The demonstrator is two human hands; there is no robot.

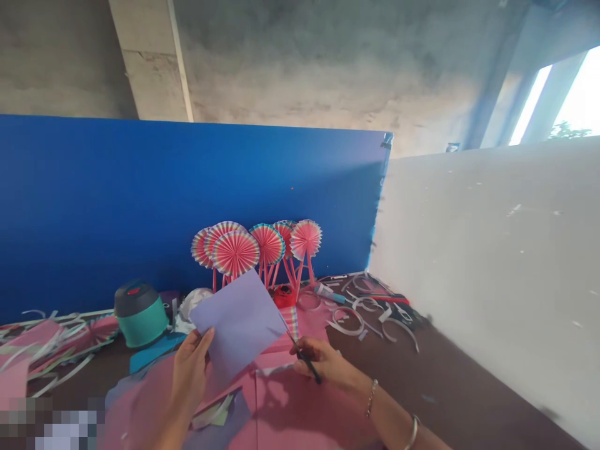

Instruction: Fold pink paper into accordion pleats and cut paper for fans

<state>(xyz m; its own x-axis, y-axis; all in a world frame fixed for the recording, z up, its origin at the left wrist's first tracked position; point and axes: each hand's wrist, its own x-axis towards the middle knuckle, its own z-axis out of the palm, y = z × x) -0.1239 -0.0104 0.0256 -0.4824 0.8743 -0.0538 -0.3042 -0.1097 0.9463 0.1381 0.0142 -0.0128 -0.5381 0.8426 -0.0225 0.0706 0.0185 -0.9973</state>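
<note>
A lavender sheet of paper (241, 322) is held up by its left edge in my left hand (193, 362), thumb on top. My right hand (323, 362) grips a pair of scissors (307, 362) with dark handles, the blades pointing up and left at the sheet's right corner. Whether the blades touch the paper is hard to make out. Beneath both hands lie pink paper sheets (304, 412). Offcuts of green and white paper (220, 409) rest below the lavender sheet.
Several pleated pink paper fans (235, 253) stand against the blue partition (117, 200). A teal and grey container (139, 315) sits at left, beside paper strips (56, 347). Curled strips (349, 320) and a light blue tube (330, 294) lie right. A white partition (492, 250) bounds the right side.
</note>
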